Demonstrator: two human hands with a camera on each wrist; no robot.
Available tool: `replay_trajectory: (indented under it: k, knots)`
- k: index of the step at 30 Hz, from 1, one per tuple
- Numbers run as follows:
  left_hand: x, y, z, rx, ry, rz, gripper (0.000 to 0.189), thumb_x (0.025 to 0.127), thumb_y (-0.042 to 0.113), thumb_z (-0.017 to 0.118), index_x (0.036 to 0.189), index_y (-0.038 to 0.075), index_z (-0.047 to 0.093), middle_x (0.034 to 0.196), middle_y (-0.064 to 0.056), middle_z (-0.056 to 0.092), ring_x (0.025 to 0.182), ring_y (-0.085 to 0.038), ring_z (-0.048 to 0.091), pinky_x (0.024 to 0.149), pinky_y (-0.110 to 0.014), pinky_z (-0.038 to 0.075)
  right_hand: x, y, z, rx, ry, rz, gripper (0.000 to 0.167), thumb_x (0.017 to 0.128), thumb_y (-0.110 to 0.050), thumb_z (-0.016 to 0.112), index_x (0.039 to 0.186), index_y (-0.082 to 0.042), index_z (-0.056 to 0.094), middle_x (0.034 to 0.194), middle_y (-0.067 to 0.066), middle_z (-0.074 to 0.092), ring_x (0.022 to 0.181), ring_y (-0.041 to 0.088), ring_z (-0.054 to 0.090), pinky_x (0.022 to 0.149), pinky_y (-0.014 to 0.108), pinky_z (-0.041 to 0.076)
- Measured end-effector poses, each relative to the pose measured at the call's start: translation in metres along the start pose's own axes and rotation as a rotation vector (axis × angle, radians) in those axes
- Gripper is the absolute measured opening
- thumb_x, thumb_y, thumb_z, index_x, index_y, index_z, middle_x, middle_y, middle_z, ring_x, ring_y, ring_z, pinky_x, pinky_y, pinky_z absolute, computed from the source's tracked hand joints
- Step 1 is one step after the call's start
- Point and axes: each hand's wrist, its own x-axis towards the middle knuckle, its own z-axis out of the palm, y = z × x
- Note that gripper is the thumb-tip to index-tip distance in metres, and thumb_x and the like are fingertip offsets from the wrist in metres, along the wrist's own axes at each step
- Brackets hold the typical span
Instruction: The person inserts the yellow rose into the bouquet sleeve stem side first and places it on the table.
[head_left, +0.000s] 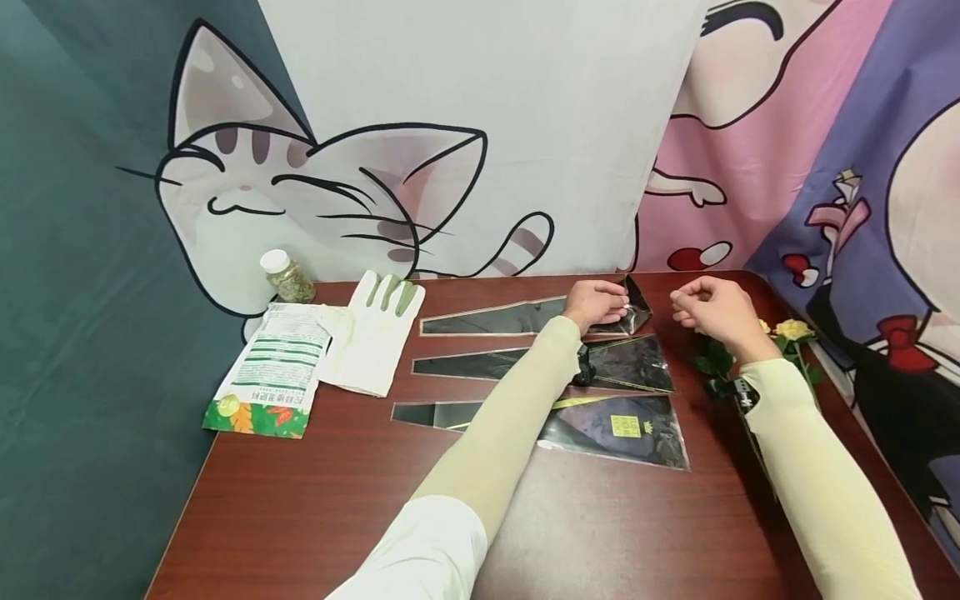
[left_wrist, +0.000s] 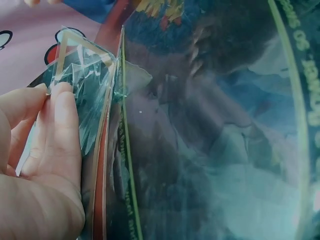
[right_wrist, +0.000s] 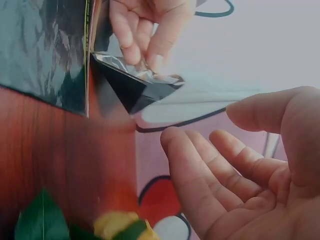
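Observation:
Three dark clear-edged flower sleeves lie in a row across the table. My left hand [head_left: 597, 302] pinches the wide mouth of the far sleeve [head_left: 502, 319], between thumb and fingers. In the right wrist view that mouth [right_wrist: 131, 90] stands lifted and partly spread, its clear film crinkled. Closer in lie the middle sleeve [head_left: 633, 364] and the near sleeve [head_left: 585, 433], the latter with a yellow printed square. To the right of the sleeve's mouth hovers my right hand [head_left: 716, 312], thumb apart from loosely bent fingers, holding nothing.
Yellow roses [head_left: 793, 329] with green leaves lie at the right, partly behind my right forearm. On the left are white gloves [head_left: 378, 342], a printed pouch [head_left: 273, 367] and a white-capped jar [head_left: 288, 279]. A cartoon-printed cloth [head_left: 525, 125] hangs behind the table.

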Motion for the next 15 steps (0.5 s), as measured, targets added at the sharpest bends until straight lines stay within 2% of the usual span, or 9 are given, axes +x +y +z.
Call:
replay_trajectory:
  k: [3, 7, 11, 15]
  knots:
    - [0.001, -0.002, -0.001, -0.008, 0.008, -0.007, 0.02, 0.094, 0.002, 0.078, 0.113, 0.006, 0.081, 0.09, -0.008, 0.082, 0.091, -0.03, 0.081, 0.076, -0.033, 0.068, -0.011, 0.003, -0.006, 0.015, -0.01, -0.011, 0.059, 0.101, -0.056, 0.066, 0.123, -0.001, 0.066, 0.101, 0.008, 0.081, 0.081, 0.013, 0.08, 0.071, 0.029, 0.066]
    - [0.001, -0.003, -0.003, -0.017, 0.005, -0.01, 0.021, 0.093, 0.001, 0.079, 0.113, 0.008, 0.082, 0.088, -0.008, 0.082, 0.081, -0.024, 0.081, 0.073, -0.031, 0.067, -0.024, 0.012, -0.015, 0.026, -0.006, -0.019, 0.059, 0.102, -0.053, 0.067, 0.123, 0.002, 0.064, 0.101, 0.01, 0.081, 0.079, 0.01, 0.079, 0.069, 0.026, 0.066]
    - [0.0, -0.004, -0.005, -0.027, -0.012, -0.007, 0.022, 0.092, 0.0, 0.079, 0.113, 0.007, 0.082, 0.09, -0.012, 0.082, 0.075, -0.02, 0.079, 0.071, -0.03, 0.067, -0.036, 0.023, -0.021, 0.003, 0.005, -0.022, 0.057, 0.103, -0.051, 0.066, 0.122, 0.002, 0.064, 0.094, 0.003, 0.08, 0.077, 0.011, 0.078, 0.066, 0.024, 0.064]
    - [0.0, -0.004, -0.007, -0.05, -0.031, -0.012, 0.025, 0.091, -0.002, 0.078, 0.114, 0.007, 0.082, 0.094, -0.014, 0.082, 0.072, -0.018, 0.077, 0.068, -0.027, 0.066, -0.051, 0.035, -0.025, 0.017, 0.019, -0.038, 0.046, 0.106, -0.039, 0.065, 0.121, 0.005, 0.063, 0.087, -0.004, 0.078, 0.073, 0.012, 0.078, 0.063, 0.023, 0.063]
